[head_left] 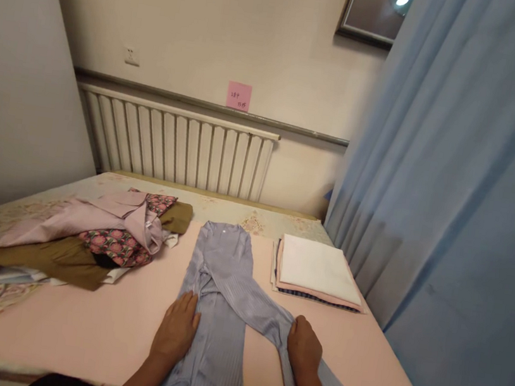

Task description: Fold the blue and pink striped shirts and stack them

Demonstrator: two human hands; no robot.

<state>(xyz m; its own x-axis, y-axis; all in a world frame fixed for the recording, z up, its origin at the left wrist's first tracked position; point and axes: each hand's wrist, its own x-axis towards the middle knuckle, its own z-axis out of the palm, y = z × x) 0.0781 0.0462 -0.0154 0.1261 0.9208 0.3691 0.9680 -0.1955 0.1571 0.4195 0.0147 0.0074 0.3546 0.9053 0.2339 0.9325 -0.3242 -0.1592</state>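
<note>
A pale blue striped shirt (219,290) lies lengthwise on the pink sheet (124,321), collar toward the wall. My left hand (176,328) rests flat on the shirt's left edge, fingers stretched out. My right hand (303,346) is curled over the end of a sleeve (260,311) that crosses the shirt diagonally toward the right. The fingers of that hand are bent down onto the cloth.
A loose heap of clothes (89,233), pink, floral and olive, lies at the left. A folded stack (316,271) with a white piece on top sits at the right. A radiator (173,146) lines the wall behind. A blue curtain (450,214) hangs close on the right.
</note>
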